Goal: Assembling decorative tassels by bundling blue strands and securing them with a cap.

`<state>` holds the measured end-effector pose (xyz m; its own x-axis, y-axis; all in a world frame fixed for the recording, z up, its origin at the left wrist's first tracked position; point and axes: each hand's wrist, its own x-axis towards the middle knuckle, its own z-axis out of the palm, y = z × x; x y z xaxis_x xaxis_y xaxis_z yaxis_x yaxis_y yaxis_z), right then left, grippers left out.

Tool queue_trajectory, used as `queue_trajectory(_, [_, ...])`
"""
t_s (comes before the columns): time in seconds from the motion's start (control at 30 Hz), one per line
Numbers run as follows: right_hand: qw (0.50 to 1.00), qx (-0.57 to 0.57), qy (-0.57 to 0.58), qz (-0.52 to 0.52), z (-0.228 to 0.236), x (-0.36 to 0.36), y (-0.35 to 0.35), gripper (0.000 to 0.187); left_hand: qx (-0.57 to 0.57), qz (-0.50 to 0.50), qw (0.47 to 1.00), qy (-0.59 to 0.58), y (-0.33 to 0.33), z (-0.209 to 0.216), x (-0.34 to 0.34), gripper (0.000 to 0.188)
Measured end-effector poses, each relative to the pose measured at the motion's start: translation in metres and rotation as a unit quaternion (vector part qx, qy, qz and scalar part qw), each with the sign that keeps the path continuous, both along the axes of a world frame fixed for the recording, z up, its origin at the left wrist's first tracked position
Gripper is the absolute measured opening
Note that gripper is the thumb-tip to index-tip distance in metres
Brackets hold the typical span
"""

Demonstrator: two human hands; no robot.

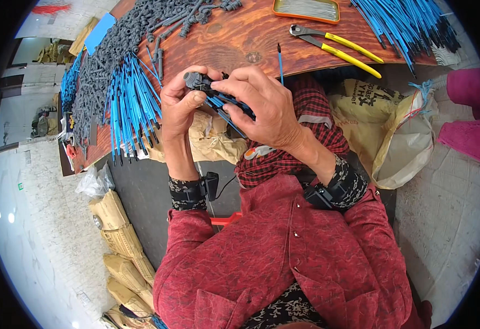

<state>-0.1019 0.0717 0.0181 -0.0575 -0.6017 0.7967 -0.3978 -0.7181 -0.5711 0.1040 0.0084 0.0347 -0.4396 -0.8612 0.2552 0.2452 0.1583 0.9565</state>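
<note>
Over the table's front edge, my left hand (179, 104) is closed around a grey ribbed plastic fitting (192, 79), holding it between thumb and fingers. My right hand (264, 107) comes against it from the right, its fingers curled over a bunch of thin blue rods with black ends (220, 104). Fingers partly hide both, so how rods and fitting join cannot be seen. A pile of similar grey fittings (100, 71) covers the left of the table. Beside it, blue rods (132, 104) hang over the edge. A single blue rod (280, 64) sticks out right of my hands.
Yellow-handled pincers (344, 49) lie on the wooden table (223, 46), below an orange-rimmed tin of thin metal pins (305, 10). More blue rods (407, 27) lie at the far right. An open woven sack (404, 148) stands right; brown paper sacks (122, 236) line the left floor.
</note>
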Motion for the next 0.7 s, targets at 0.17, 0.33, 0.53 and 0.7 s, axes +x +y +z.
queue_trajectory(0.17, [1.0,0.026,0.003,0.007,0.009,0.004,0.011,0.045,0.005,-0.001,1.0,0.002,0.001,-0.002,0.002,0.05])
queue_trajectory(0.33, [1.0,0.004,0.01,0.001,0.006,-0.002,0.005,0.043,0.008,-0.001,1.0,0.004,-0.003,-0.001,-0.003,0.05])
queue_trajectory(0.53, [0.995,0.088,-0.039,0.036,0.006,0.006,-0.003,0.029,-0.023,0.021,0.999,-0.01,-0.002,0.007,0.008,0.048])
queue_trajectory(0.7, [0.99,0.063,-0.006,0.124,0.001,0.031,-0.02,0.035,-0.024,0.101,0.99,-0.093,0.029,0.031,0.043,0.045])
